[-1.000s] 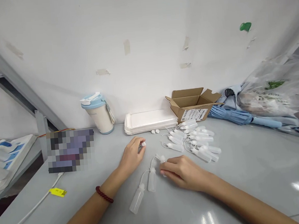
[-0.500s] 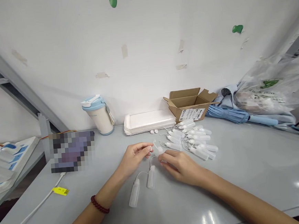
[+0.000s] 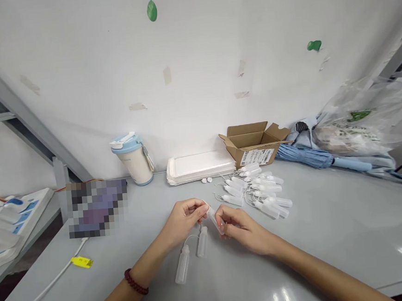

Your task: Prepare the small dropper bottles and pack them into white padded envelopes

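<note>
My right hand (image 3: 240,227) grips a small translucent plastic bottle (image 3: 214,219), which leans with its neck up and to the left. My left hand (image 3: 187,219) pinches at the top of that bottle; the small white cap in its fingertips is mostly hidden now. Two more bottles of this kind, a nearer one (image 3: 182,265) and a farther one (image 3: 202,243), lie just below my hands, with thin white tubes at their necks. Beyond my right hand several similar bottles (image 3: 265,188) lie in a loose pile. Two loose white caps (image 3: 206,180) sit behind my left hand.
A stack of white trays (image 3: 202,165) and an open cardboard box (image 3: 254,146) stand against the wall. A tumbler (image 3: 134,160) and a blurred-out device (image 3: 97,208) with a cable (image 3: 54,282) are at left. A blue umbrella (image 3: 313,156) and a plastic bag (image 3: 355,124) lie at right.
My left hand has moved right with the white cap and met the bottle's neck. My right hand has tilted the bottle, keeping its grip. The view has shifted slightly.
</note>
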Available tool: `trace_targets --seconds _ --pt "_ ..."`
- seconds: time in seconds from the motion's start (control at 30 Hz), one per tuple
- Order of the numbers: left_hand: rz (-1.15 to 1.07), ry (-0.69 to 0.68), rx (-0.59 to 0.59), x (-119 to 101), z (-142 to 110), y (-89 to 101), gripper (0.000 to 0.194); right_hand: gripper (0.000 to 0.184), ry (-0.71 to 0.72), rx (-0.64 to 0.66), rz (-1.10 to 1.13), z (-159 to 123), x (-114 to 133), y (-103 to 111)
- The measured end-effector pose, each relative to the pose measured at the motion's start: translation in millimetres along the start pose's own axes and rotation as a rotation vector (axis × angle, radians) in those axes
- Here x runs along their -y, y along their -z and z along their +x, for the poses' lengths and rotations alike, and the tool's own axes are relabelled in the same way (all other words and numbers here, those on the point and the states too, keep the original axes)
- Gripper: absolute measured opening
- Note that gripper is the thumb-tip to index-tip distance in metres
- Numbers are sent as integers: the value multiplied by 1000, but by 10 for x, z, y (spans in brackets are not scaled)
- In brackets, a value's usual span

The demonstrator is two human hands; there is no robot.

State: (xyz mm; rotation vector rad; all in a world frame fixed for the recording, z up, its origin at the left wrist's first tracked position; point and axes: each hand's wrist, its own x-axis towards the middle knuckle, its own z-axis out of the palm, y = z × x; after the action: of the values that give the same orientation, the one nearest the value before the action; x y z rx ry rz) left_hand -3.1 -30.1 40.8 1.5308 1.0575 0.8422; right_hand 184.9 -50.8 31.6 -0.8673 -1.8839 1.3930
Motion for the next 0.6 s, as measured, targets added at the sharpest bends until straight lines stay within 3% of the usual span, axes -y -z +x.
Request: trace_targets --seconds 0.2,0.4,0.6 --pt "3 17 57 -2 -14 -18 27 5 -74 -50 270 29 23 37" --pt "99 -83 -85 -4 -83 -108 17 8 -186 -77 541 64 -35 42" --pt "35 -90 -84 -12 -104 -113 15 12 -272 -51 694 83 -84 76"
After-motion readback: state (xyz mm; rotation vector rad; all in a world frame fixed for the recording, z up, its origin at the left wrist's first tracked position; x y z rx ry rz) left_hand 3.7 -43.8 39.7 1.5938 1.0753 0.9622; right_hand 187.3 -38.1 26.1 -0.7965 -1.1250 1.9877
